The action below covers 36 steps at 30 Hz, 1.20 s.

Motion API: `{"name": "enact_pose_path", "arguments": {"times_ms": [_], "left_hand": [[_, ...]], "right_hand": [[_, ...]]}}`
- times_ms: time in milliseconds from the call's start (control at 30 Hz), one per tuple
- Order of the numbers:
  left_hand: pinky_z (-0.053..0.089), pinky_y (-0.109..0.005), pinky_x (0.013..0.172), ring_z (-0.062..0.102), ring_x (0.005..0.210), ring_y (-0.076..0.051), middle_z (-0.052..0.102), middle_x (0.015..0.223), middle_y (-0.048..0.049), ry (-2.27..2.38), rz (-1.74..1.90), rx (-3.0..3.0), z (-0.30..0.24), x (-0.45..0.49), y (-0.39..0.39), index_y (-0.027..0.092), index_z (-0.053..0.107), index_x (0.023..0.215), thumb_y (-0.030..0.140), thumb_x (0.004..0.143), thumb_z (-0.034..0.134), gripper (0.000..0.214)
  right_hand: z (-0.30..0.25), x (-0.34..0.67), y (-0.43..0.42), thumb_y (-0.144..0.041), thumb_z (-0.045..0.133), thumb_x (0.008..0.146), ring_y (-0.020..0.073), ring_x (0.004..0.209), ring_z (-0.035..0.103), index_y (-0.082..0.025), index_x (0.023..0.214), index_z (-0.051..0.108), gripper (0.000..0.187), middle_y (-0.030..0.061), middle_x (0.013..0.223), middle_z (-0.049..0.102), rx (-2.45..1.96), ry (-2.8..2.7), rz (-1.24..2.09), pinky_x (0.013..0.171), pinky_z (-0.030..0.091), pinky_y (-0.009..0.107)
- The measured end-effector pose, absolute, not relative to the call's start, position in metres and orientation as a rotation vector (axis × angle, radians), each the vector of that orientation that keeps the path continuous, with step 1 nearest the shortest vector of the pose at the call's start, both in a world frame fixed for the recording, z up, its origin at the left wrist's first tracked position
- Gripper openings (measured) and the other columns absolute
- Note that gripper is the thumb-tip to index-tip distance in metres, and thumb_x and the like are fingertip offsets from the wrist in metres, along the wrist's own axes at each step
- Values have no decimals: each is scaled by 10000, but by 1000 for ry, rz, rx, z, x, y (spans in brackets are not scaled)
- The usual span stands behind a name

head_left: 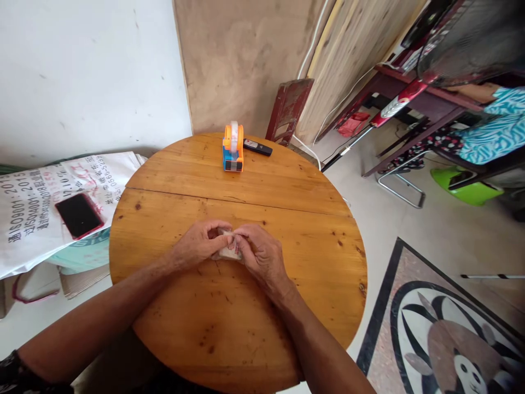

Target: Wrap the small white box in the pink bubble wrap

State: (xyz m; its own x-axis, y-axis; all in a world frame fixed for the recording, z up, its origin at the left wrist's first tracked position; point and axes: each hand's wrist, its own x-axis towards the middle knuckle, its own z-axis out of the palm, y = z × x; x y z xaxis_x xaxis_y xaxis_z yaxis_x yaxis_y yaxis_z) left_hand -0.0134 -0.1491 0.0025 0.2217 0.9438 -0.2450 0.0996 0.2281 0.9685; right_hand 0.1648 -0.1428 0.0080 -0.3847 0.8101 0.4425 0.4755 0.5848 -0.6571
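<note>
Over the middle of a round wooden table (320,262), both hands close on a small pale packet (230,253) with reddish print. It seems to have a clear wrapping; what is inside I cannot make out. My left hand (200,241) grips its left side, thumb lying across the top. From the right, my right hand (262,254) pinches the upper edge between thumb and fingers, close to the left thumb. The fingers cover much of the packet. Farther back stands an orange and blue tape dispenser (233,150) with a roll of clear tape.
A black remote-like object (257,147) lies beside the dispenser. Behind the table stands a dark red wooden chair (289,109). At left, a phone (80,215) rests on a white printed sack (24,219). A fan (410,98) and a seated person (496,131) are at right.
</note>
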Motion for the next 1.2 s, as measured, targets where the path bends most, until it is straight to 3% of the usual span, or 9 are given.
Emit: {"name": "enact_pose_path", "arguments": {"times_ms": [167,500,833,1067,1200], "left_hand": [[395,-220,503,512,509,-92,663,708,-3,1146,779,1125,3,-17,-147,119,653,1096,295,720,643,416],[390,-231,504,492,479,-95,590,567,32,1170,809,1086,-1,-18,-143,127,702,1001,325,721,647,347],[403,-231,509,495,476,-96,592,553,30,1189,820,1079,-1,-19,-142,105,717,1043,320,724,609,400],[413,-232,522,493,494,-96,594,574,25,1216,802,1094,3,-19,-143,88,695,1078,326,738,599,426],[404,-226,498,488,485,-84,629,650,13,1227,814,1067,0,-17,-144,101,666,1065,330,714,635,420]], "right_hand": [[8,165,-142,-185,489,934,178,853,684,-239,921,695,213,52,899,731,-1023,-2047,544,775,546,302],[9,176,-138,-184,513,926,187,910,683,-244,972,702,204,77,1031,725,-914,-2234,465,780,553,319],[18,187,-139,-200,573,894,257,1142,606,-235,1085,672,218,107,1227,672,-784,-2469,156,1011,425,511],[21,189,-141,-207,571,903,253,1195,587,-253,1079,682,213,96,1290,640,-812,-2388,291,1013,428,499],[22,199,-135,-283,581,917,248,1251,561,-271,1237,611,322,96,1357,594,-1011,-2233,551,1048,440,480]]}}
